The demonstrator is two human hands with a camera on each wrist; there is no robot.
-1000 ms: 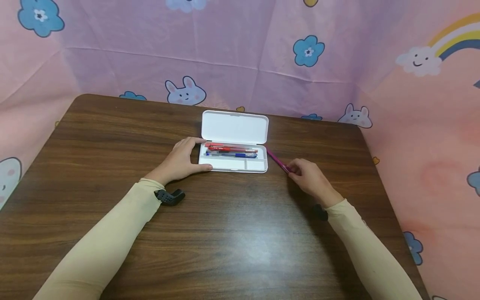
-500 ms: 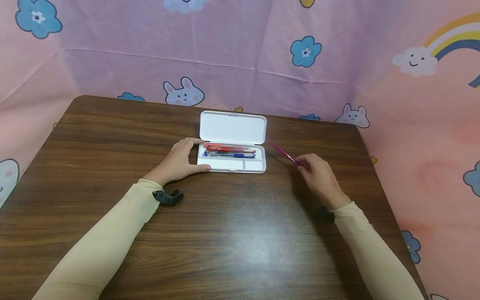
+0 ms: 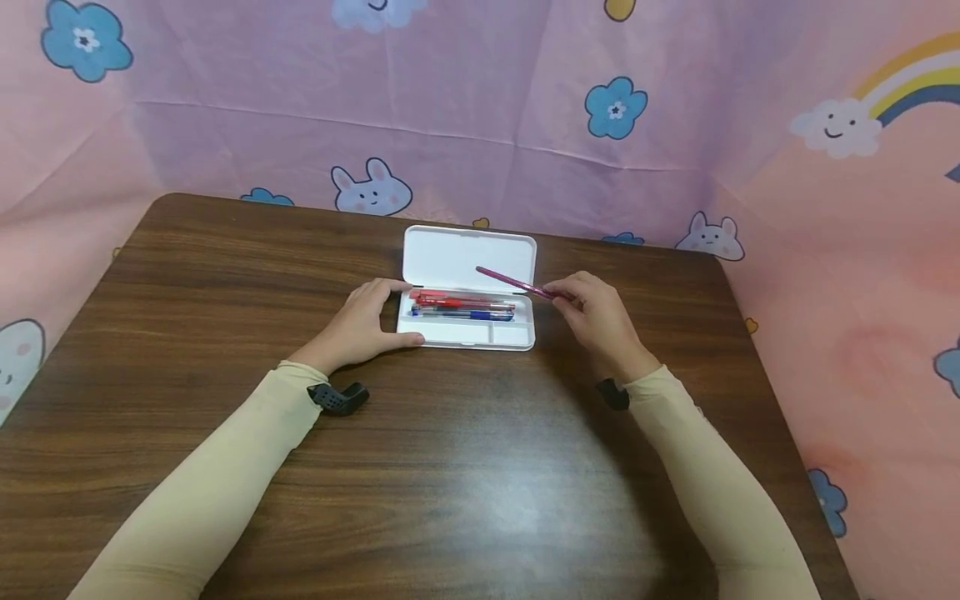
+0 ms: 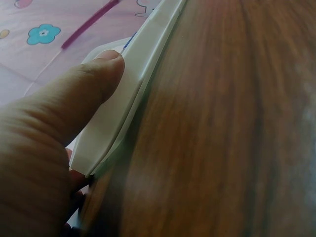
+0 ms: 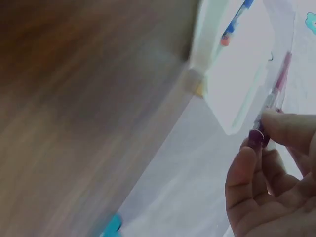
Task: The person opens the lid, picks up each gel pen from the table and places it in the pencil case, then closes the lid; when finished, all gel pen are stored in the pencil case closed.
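An open white pencil case [image 3: 456, 335] lies on the table with its lid [image 3: 442, 254] tipped back. Red pens [image 3: 450, 301] and blue pens [image 3: 491, 316] lie side by side in its long rear compartment. My left hand [image 3: 358, 323] holds the case's left end, thumb at the front edge and fingers toward the back; the left wrist view shows the thumb [image 4: 94, 74] against the case wall. Between thumb and fingers, my right hand [image 3: 600, 317] pinches a purple pen [image 3: 506, 277] near one end. That pen is raised, its far tip pointing left in front of the lid.
A brown wooden table [image 3: 420, 483] carries the case near its back edge. Behind and to the right hangs a pink and purple cloth [image 3: 480, 92] with cartoon prints. The front compartments of the case have a divider between them.
My right hand has lifted the purple pen off the table, first to the right, then left toward the case. The pen now lies flatter. My left hand stays on the case.
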